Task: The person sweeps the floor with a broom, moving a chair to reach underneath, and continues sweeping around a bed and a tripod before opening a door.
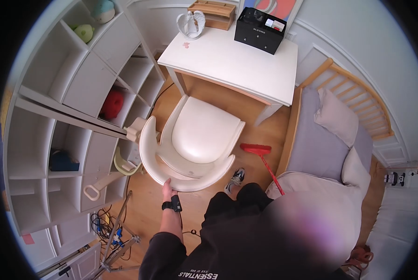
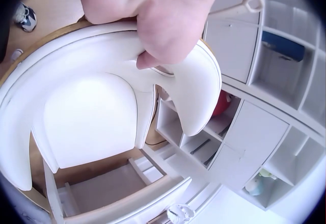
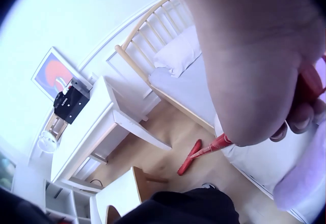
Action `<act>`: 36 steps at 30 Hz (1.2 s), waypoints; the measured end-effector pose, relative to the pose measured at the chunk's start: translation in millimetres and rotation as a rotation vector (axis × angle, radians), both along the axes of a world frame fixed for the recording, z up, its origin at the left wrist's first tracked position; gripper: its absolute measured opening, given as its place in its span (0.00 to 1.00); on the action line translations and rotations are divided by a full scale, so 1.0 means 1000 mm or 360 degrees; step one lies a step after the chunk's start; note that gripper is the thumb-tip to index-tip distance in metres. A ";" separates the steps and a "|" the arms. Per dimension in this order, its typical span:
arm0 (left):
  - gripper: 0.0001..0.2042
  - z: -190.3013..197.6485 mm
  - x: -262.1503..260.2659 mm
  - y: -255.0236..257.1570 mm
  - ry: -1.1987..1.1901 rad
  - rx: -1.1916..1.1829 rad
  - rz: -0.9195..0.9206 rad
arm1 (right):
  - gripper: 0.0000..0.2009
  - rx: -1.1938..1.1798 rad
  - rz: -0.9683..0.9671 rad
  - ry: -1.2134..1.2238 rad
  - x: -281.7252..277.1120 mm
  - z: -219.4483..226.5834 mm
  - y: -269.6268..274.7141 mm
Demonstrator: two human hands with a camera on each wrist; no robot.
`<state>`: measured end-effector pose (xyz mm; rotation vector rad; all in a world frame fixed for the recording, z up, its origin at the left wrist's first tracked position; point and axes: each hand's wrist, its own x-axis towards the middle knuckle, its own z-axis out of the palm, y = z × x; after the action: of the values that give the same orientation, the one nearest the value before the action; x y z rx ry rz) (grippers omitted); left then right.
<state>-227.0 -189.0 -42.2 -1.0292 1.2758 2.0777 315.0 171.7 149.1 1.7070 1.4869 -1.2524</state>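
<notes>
A white armchair (image 1: 204,130) stands before the desk. My left hand (image 1: 168,189) grips the top of its curved backrest; in the left wrist view the hand (image 2: 153,20) lies over the rim of the chair (image 2: 91,117). In the right wrist view my right hand (image 3: 254,71) has its fingers curled round the red handle of a broom (image 3: 219,143). The broom's red head (image 1: 256,149) rests on the floor between chair and bed. The right hand is hidden in the head view.
A white desk (image 1: 227,60) holds a black box (image 1: 260,30). White shelves (image 1: 29,140) line the left side. The bed (image 1: 321,154) stands at the right. Cables (image 1: 107,228) and a metal stand (image 1: 134,239) are on the floor at lower left.
</notes>
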 end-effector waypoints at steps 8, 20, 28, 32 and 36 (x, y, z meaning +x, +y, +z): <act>0.20 -0.039 -0.048 0.105 0.0036 0.0243 -0.0064 | 0.18 -0.0135 0.0203 -0.0127 -0.025 0.016 0.012; 0.24 0.022 -0.077 0.167 -0.0298 0.0229 -0.0737 | 0.28 0.0590 0.0077 -0.0259 -0.051 -0.019 -0.132; 0.20 0.029 -0.129 0.074 -0.0497 -0.0159 -0.2309 | 0.26 0.0490 -0.0513 -0.0247 -0.081 -0.092 -0.321; 0.18 0.018 -0.178 0.048 -0.0430 -0.0495 -0.2543 | 0.26 0.0333 -0.0742 -0.0274 -0.150 -0.078 -0.407; 0.11 0.035 -0.217 0.043 -0.0349 -0.0648 -0.2447 | 0.26 0.0505 -0.0831 -0.0024 -0.156 -0.146 -0.485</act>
<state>-443.6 -146.3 -7.0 -0.1341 1.5749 0.5354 158.5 -313.5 3.0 2.4218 1.3273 -1.2917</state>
